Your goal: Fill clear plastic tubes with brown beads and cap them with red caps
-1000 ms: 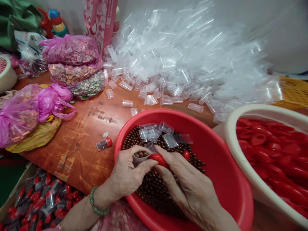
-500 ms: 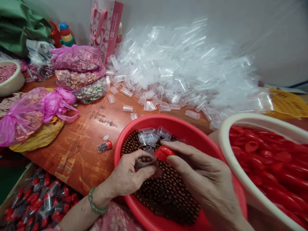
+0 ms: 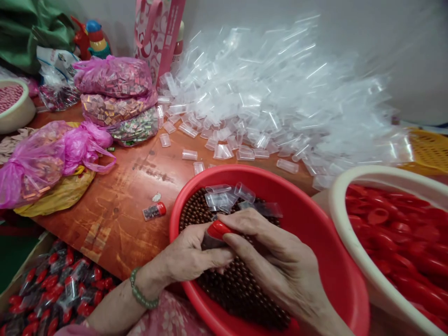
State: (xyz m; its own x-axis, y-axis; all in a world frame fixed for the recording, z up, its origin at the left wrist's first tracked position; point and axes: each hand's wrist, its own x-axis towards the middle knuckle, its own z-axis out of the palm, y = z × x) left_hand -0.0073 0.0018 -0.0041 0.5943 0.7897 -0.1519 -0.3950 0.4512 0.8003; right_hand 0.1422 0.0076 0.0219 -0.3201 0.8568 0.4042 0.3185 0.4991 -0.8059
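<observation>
Now the cap has come over the tube, covering its mouth; my left hand clasps the tube, my right hand pinches the cap, above the basin.

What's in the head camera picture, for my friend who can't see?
The left hand holds a small tube, the right hand a red cap at its mouth, above a red basin of brown balls. Behind lies a pile of clear tubes.

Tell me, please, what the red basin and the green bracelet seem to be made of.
Red basin: likely smooth, slightly glossy plastic, from its soft sheen. Green bracelet: polished round beads, perhaps stone or glass; their highlights cannot settle which.
</observation>
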